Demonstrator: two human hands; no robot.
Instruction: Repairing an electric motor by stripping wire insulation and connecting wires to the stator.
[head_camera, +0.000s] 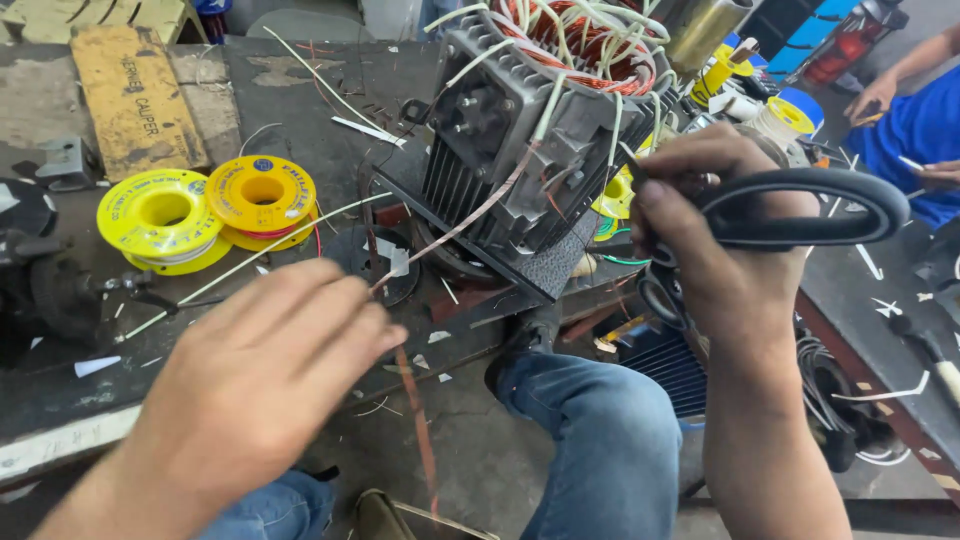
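Left hand low, fingers pinched together — right hand raised, fist closed, forearm upright

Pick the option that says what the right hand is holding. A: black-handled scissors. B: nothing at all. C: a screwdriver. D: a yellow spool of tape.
A: the right hand grips black-handled scissors beside the grey motor stator, while the left hand pinches a thin strip.
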